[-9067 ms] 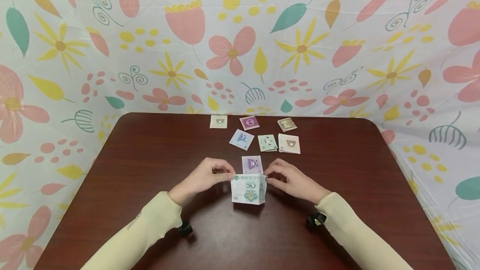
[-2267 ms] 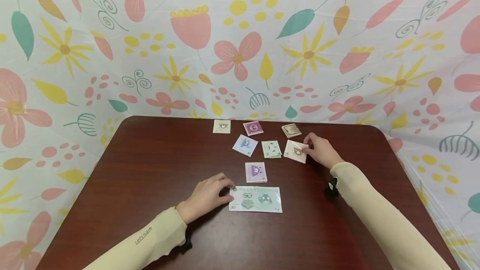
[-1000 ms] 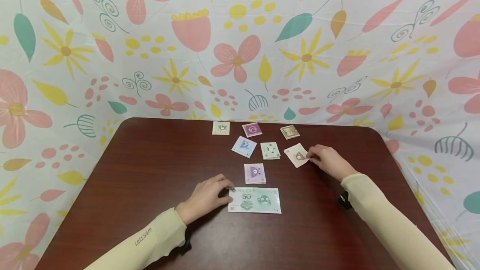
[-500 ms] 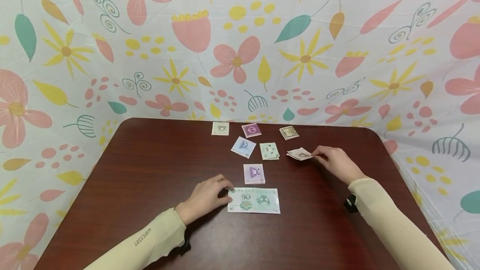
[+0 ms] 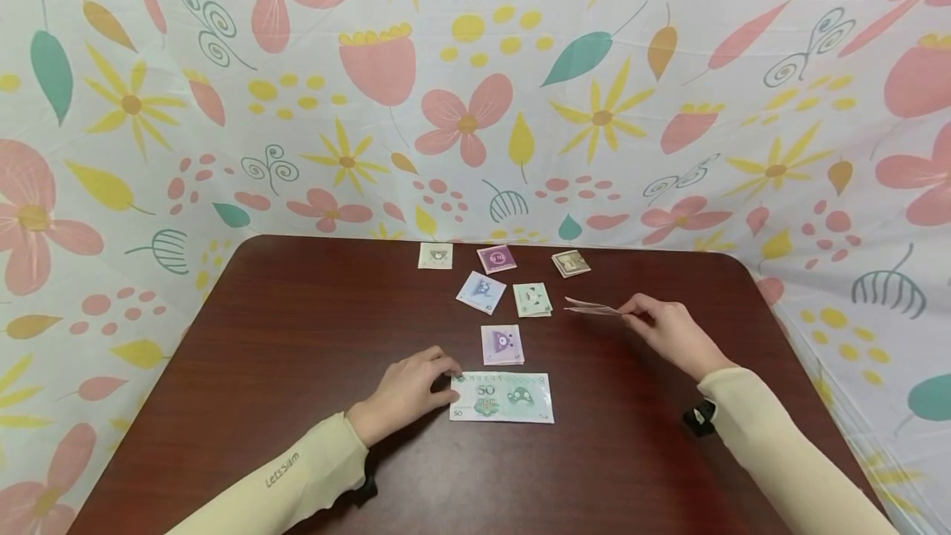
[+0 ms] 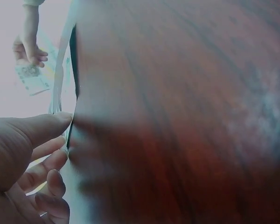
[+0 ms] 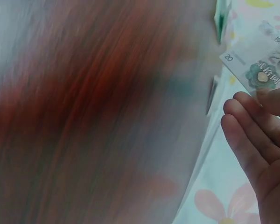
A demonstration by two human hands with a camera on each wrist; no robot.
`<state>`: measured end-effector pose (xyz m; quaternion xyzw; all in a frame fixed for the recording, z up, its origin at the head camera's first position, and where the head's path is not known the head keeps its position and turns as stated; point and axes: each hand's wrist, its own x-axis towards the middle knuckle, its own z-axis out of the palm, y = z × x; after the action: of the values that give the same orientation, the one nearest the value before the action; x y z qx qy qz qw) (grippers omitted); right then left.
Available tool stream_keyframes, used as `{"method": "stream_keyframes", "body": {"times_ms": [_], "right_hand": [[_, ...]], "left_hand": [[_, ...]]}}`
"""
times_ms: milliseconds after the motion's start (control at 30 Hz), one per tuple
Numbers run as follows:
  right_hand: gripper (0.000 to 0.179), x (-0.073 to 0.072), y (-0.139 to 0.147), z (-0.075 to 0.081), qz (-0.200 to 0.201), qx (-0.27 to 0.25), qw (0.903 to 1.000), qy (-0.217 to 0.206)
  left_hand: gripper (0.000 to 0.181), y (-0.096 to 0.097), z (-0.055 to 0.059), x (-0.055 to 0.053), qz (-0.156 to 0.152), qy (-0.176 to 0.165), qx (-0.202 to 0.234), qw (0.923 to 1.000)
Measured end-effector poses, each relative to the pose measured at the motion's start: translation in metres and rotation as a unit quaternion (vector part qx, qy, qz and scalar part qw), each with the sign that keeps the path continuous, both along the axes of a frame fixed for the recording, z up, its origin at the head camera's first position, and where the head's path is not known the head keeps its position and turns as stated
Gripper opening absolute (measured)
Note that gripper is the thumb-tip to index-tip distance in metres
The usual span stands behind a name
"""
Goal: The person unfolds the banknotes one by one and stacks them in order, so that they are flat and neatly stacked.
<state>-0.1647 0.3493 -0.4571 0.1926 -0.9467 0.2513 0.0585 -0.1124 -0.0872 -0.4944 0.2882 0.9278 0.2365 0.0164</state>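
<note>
My left hand [image 5: 409, 393] is at the left end of an unfolded green 50 play banknote [image 5: 513, 399] lying on the table. In the left wrist view, the thumb and fingertips [image 6: 63, 117] grip that note's edge. Farther right, my right hand [image 5: 669, 333] pinches one end of a folded brown-and-white 20 play banknote [image 5: 593, 306] between thumb and fingers. This folded note is seen nearly edge-on from the head, its two leaves slightly apart. Its printed face [image 7: 259, 70] with "20" shows in the right wrist view, the other fingers held out below it.
Folded play notes lie beyond the green one: purple [image 5: 503, 345], blue [image 5: 481, 293], light green [image 5: 532, 300], pale [image 5: 435, 256], magenta [image 5: 496, 259] and brown [image 5: 571, 263]. The dark wooden table [image 5: 297, 337] ends at a flower-patterned cloth [image 5: 461, 40].
Both hands held the green 50 note folded earlier; it now lies spread flat. My right hand has picked up the folded 20 note, moved slightly right and turned it edge-on.
</note>
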Motion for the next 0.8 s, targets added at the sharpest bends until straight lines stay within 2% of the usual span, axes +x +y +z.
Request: {"method": "stream_keyframes", "body": {"times_ms": [433, 800], "right_hand": [[0.013, 0.019, -0.033, 0.003, 0.036, -0.041, 0.9985, 0.004], [0.013, 0.035, -0.062, 0.007, 0.044, -0.080, 0.9929, -0.076]], "left_hand": [[0.027, 0.000, 0.001, 0.003, 0.004, 0.003, -0.005, 1.0000], [0.024, 0.001, -0.001, 0.005, 0.004, 0.007, 0.002, 1.0000]]}}
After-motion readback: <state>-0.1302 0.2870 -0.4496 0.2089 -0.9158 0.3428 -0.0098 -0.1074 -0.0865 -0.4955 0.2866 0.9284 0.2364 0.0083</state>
